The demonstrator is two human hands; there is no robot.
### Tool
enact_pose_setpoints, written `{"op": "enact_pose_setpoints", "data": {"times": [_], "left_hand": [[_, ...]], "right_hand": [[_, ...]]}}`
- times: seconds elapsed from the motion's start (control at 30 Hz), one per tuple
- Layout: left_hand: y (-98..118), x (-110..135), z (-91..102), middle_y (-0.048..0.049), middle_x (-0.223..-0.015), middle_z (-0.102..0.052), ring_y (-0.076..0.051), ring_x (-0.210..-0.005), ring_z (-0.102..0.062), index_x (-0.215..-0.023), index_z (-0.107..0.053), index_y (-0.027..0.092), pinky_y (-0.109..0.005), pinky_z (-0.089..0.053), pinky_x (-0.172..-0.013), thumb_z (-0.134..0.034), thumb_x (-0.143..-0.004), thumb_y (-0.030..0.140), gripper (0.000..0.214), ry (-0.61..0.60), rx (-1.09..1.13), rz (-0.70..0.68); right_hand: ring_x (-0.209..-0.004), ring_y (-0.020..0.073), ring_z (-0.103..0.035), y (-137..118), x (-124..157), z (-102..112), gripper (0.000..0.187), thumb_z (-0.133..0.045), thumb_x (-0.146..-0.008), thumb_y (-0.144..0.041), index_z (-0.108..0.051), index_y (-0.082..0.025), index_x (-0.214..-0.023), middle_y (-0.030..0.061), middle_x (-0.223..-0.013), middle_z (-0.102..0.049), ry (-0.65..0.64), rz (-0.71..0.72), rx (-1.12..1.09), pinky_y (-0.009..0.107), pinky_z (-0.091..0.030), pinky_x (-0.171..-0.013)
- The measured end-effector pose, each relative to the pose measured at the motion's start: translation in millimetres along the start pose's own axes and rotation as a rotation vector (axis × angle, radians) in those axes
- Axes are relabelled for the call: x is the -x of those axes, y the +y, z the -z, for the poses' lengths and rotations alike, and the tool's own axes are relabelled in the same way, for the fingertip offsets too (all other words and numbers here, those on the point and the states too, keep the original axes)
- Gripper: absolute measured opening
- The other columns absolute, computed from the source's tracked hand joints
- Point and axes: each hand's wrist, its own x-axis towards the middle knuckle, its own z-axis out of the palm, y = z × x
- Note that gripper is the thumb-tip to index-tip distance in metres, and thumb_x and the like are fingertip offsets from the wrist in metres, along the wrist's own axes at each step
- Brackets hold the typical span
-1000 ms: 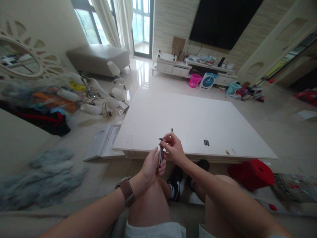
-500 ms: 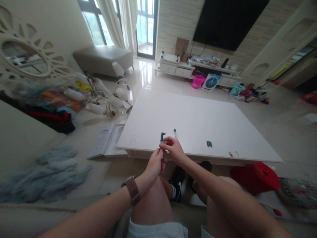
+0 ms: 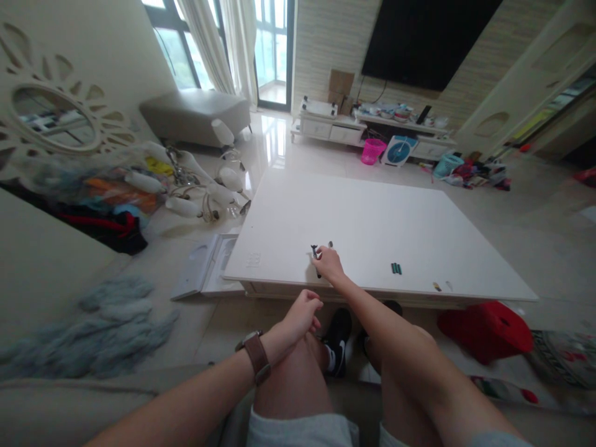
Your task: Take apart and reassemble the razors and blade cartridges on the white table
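Observation:
My right hand (image 3: 328, 264) is closed on a slim dark tool with a small forked head (image 3: 314, 249), held at the front part of the white table (image 3: 367, 217). Its fingers hide part of the tool, so I cannot tell its exact kind. Just behind that hand, a small light piece with a dark end (image 3: 330, 244) lies mostly covered. My left hand (image 3: 302, 315), with a brown watch strap at the wrist, hovers over my leg before the table edge. Its fingers are loosely bent, with nothing seen in them. Small green cylinders like batteries (image 3: 396, 268) lie right of my right hand.
Near the table's front right edge lie a small yellow-and-dark item (image 3: 436, 286) and a clear piece (image 3: 449, 285). A faint square sheet (image 3: 253, 259) is at the left. Beside the table are an open white box (image 3: 198, 267), a lamp with white shades (image 3: 205, 186) and a red object (image 3: 487, 332).
My hands have come apart: the left has let go of the dark tool and dropped back towards my leg. My right hand has carried the tool slightly right, over the table.

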Motion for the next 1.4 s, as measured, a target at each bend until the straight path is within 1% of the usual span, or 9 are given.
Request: {"op": "enact_pose_setpoints", "data": {"times": [0.2,0.37,0.57,0.73,0.83,1.03,1.23,1.33,1.4], "left_hand": [[1.1,0.1,-3.4,0.0047,-0.073,-0.053,-0.008,-0.040,-0.047,-0.094,-0.045,0.021,-0.020,-0.030,-0.040,-0.049,-0.080,0.020,0.014,0.016,-0.036,0.002],[1.1,0.2,-6.0,0.0070,-0.062,-0.048,-0.009,-0.040,-0.047,-0.092,-0.046,0.021,-0.020,-0.030,-0.042,-0.050,-0.081,0.020,0.012,0.011,-0.050,-0.009],[-2.1,-5.6,-7.0,0.0073,-0.063,-0.046,-0.009,-0.040,-0.044,-0.092,-0.044,0.021,-0.021,-0.029,-0.040,-0.047,-0.082,0.017,0.011,0.019,-0.100,-0.010],[-3.9,-3.7,-6.2,0.0059,-0.067,-0.048,-0.009,-0.045,-0.045,-0.090,-0.050,0.020,-0.022,-0.031,-0.043,-0.047,-0.081,0.015,0.011,0.002,-0.159,-0.100],[-2.0,2.8,-4.4,0.0036,-0.069,-0.051,-0.010,-0.052,-0.047,-0.085,-0.055,0.019,-0.023,-0.034,-0.049,-0.047,-0.081,0.015,0.009,-0.041,-0.232,-0.232],[11.0,18.6,0.2,0.0003,-0.074,-0.055,-0.012,-0.068,-0.049,-0.069,-0.051,0.018,-0.025,-0.037,-0.064,-0.048,-0.090,0.023,0.022,0.001,-0.573,-0.762],[19.3,29.9,3.5,-0.0038,-0.085,-0.061,-0.015,-0.076,-0.056,-0.075,-0.059,0.018,-0.027,-0.043,-0.071,-0.043,-0.096,0.029,0.028,-0.008,-0.849,-1.034],[24.2,33.5,5.4,-0.0053,-0.089,-0.061,-0.017,-0.082,-0.058,-0.085,-0.061,0.017,-0.029,-0.045,-0.077,-0.044,-0.096,0.029,0.024,-0.015,-1.001,-1.217],[27.8,35.2,6.7,-0.0063,-0.092,-0.062,-0.019,-0.087,-0.058,-0.091,-0.061,0.017,-0.031,-0.046,-0.081,-0.045,-0.095,0.030,0.021,-0.037,-1.066,-1.284]], "right_hand": [[-0.092,0.0223,-0.067,-0.3,-8.6,-11.4,0.023,-0.061,-0.082,-0.017,-0.070,-0.013,-0.103,0.0120,-0.092,-0.074,-0.012,-0.024,0.112,0.027,-0.045,-0.081],[-0.090,0.0234,-0.067,0.2,-12.1,-15.9,0.023,-0.059,-0.084,-0.019,-0.070,-0.012,-0.102,0.0154,-0.095,-0.073,-0.015,-0.021,0.181,0.027,-0.045,-0.077],[-0.093,0.0246,-0.067,0.7,-15.6,-16.8,0.024,-0.058,-0.083,-0.021,-0.072,-0.010,-0.100,0.0184,-0.096,-0.073,-0.024,-0.005,0.238,0.027,-0.045,-0.079],[-0.092,0.0254,-0.068,1.6,-16.1,-15.0,0.026,-0.060,-0.083,-0.028,-0.073,-0.011,-0.098,0.0174,-0.095,-0.073,-0.027,0.001,0.261,0.028,-0.046,-0.079],[-0.090,0.0257,-0.067,1.2,-15.0,-14.1,0.028,-0.060,-0.084,-0.033,-0.072,-0.011,-0.098,0.0166,-0.094,-0.073,-0.017,0.010,0.268,0.029,-0.047,-0.078],[-0.091,0.0254,-0.064,-3.8,-11.6,-10.8,0.027,-0.055,-0.088,-0.029,-0.066,-0.009,-0.103,0.0180,-0.102,-0.068,0.036,0.080,0.271,0.032,-0.047,-0.080],[-0.104,0.0221,-0.058,-14.8,3.3,-12.5,0.023,-0.055,-0.088,-0.022,-0.062,-0.012,-0.108,0.0131,-0.110,-0.064,0.006,0.288,0.226,0.031,-0.045,-0.093],[-0.109,0.0213,-0.056,-25.5,19.0,-23.2,0.027,-0.060,-0.086,-0.019,-0.060,-0.015,-0.113,0.0108,-0.115,-0.061,-0.047,0.425,0.186,0.032,-0.044,-0.097],[-0.109,0.0217,-0.055,-36.3,29.0,-34.2,0.031,-0.062,-0.085,-0.019,-0.058,-0.016,-0.115,0.0107,-0.117,-0.060,-0.088,0.531,0.139,0.034,-0.045,-0.098]]}}
